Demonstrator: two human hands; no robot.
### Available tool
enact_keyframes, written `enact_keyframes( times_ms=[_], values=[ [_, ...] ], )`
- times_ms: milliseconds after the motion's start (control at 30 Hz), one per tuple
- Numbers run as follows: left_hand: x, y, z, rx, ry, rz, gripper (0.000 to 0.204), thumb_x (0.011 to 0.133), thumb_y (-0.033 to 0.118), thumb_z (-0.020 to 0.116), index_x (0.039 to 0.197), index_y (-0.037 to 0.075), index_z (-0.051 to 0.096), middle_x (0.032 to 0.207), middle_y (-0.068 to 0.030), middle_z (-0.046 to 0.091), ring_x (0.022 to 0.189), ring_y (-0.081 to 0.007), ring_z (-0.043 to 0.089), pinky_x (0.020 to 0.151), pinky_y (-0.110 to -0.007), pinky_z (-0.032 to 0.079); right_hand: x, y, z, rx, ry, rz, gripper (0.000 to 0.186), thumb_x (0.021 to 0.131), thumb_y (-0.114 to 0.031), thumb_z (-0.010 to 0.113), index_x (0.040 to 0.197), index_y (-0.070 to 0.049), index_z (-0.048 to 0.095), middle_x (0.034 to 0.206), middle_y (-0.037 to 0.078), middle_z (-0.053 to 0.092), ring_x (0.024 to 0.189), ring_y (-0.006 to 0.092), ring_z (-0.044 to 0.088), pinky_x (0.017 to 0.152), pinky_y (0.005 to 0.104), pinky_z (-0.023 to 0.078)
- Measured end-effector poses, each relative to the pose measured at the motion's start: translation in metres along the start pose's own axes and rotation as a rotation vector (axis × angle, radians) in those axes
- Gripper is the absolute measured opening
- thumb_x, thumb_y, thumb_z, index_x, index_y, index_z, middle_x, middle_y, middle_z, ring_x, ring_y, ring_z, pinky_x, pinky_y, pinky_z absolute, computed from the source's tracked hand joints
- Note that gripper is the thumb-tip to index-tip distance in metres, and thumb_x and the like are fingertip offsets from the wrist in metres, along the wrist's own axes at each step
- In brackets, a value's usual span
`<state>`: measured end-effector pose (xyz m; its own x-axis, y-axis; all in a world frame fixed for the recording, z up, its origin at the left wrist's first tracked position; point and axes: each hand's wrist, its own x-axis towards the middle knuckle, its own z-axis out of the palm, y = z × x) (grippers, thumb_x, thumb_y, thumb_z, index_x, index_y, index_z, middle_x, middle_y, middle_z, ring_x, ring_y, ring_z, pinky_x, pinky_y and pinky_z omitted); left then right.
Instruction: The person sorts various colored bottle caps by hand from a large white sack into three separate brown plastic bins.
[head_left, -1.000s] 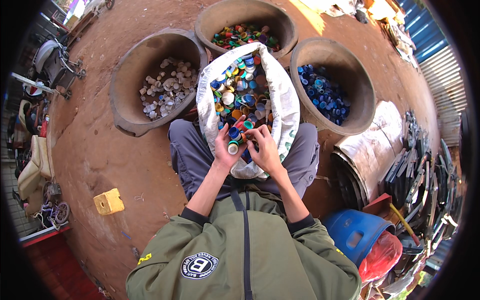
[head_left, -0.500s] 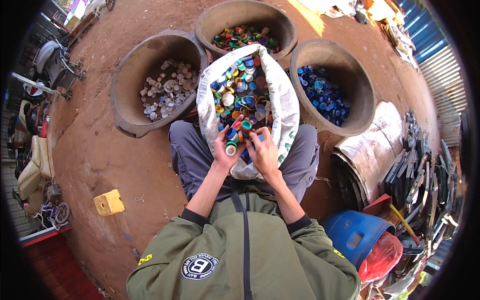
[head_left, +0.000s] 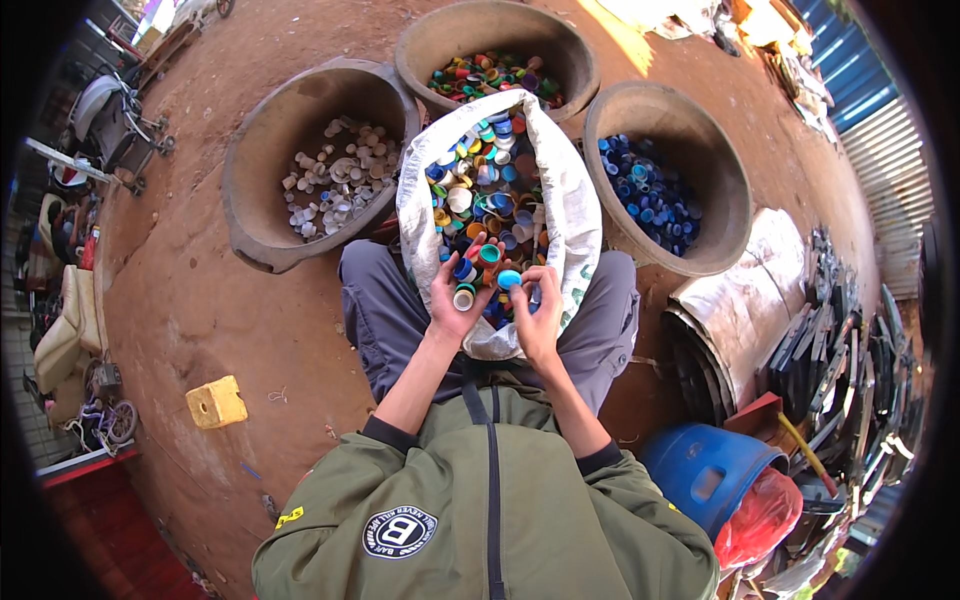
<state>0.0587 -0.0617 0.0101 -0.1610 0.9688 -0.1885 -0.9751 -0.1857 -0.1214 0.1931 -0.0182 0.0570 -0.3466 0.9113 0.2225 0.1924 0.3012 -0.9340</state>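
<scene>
On my feed's far left, a stroller [head_left: 108, 115] stands upright, with a cream padded seat [head_left: 72, 325] nearer. On the reddish dirt floor [head_left: 200, 310] lies a yellow block [head_left: 217, 402], well apart from the hands. The left basin [head_left: 250, 190] holds white caps [head_left: 350, 165] and leans its opening toward the middle.

I see the left hand [head_left: 453, 310] palm up over the sack, its fingers half curled, cradling several bottle caps. Among these, a dark-blue cap [head_left: 464, 270] sits beside a red cap [head_left: 489, 254] with a green inside, its mouth facing up at me; nearer the wrist, a white cap [head_left: 464, 299] shows its round end to the camera. The white sack [head_left: 575, 200] stands between the knees [head_left: 610, 290], mouth up, the opening's long axis running away from the body; mixed caps [head_left: 500, 165] lie inside. Its folded rim blocks part of the far basin [head_left: 420, 60], which holds multicoloured caps [head_left: 495, 75].

The light-blue cap [head_left: 509, 280] is just right of the left hand's caps, above the sack's contents. The right hand [head_left: 540, 312] pinches it between thumb and fingers, round face up, its short axis roughly toward me; I can't tell hollow side from closed.

Further right, the right basin [head_left: 725, 180] holds blue caps [head_left: 640, 195]. Nearer are a rolled sheet [head_left: 740, 300], a tipped blue drum [head_left: 705, 475] with a red plastic bag [head_left: 760, 520] at its mouth, and stacked dark slats [head_left: 820, 320].
</scene>
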Motion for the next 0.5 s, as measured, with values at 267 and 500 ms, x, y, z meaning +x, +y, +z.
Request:
enact_keyframes(
  times_ms=[267, 500],
  values=[
    [-0.001, -0.002, 0.001, 0.090, 0.043, 0.022, 0.049, 0.102, 0.029, 0.039, 0.142, 0.000, 0.044, 0.138, -0.0182, 0.053, 0.133, -0.0310, 0.047, 0.113, -0.043, 0.036, 0.014, -0.017, -0.014, 1.068, -0.376, 0.641, 0.034, 0.081, -0.003, 0.043, 0.114, -0.006, 0.053, 0.097, 0.007, 0.061, 0.067, 0.0091, 0.045, 0.047, 0.0179, 0.031],
    [0.000, 0.003, -0.011, 0.167, -0.048, -0.013, 0.051, 0.103, 0.031, 0.039, 0.143, 0.000, 0.042, 0.138, -0.0145, 0.054, 0.132, -0.0272, 0.048, 0.113, -0.039, 0.036, 0.036, -0.008, 0.001, -0.131, -0.432, -0.083, 0.017, 0.086, -0.014, 0.068, 0.102, -0.010, 0.065, 0.096, 0.008, 0.056, 0.074, 0.0205, 0.060, 0.055, 0.0303, 0.047]
  ],
)
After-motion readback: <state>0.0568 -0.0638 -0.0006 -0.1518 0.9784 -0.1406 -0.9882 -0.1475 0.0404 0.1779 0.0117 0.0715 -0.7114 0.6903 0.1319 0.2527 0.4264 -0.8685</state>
